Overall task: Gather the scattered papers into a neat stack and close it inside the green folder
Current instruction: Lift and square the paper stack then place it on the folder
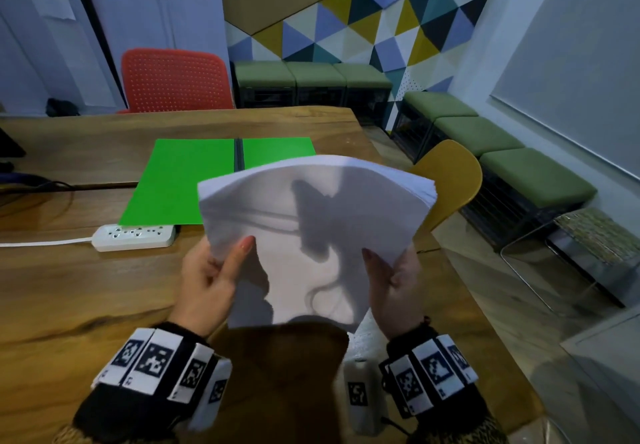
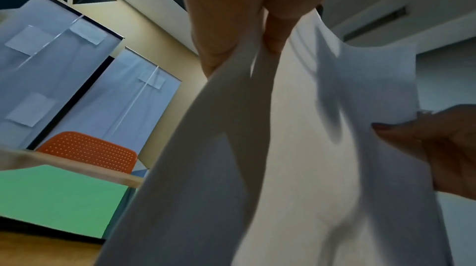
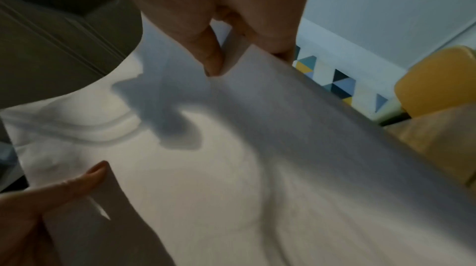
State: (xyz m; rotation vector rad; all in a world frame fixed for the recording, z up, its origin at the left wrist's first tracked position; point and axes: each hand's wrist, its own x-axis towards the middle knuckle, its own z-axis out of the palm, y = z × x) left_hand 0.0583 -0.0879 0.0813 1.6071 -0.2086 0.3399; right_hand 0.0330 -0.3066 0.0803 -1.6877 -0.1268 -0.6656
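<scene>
A stack of white papers [image 1: 311,235] is held up above the wooden table [image 1: 69,298], curving away from me at its top. My left hand [image 1: 211,277] grips its left edge, thumb on the front sheet. My right hand [image 1: 394,281] grips the right edge the same way. The left wrist view shows the left fingers [image 2: 231,42] pinching the papers [image 2: 296,148]; in the right wrist view the right fingers [image 3: 213,58] pinch the papers [image 3: 231,168]. The green folder [image 1: 183,180] lies open and flat on the table behind the stack, its right half partly hidden.
A white power strip [image 1: 135,235] with its cord lies left of the stack, just in front of the folder. A red chair [image 1: 176,80] stands at the table's far side and a yellow chair [image 1: 453,180] at its right edge. Green benches [image 1: 485,132] line the walls.
</scene>
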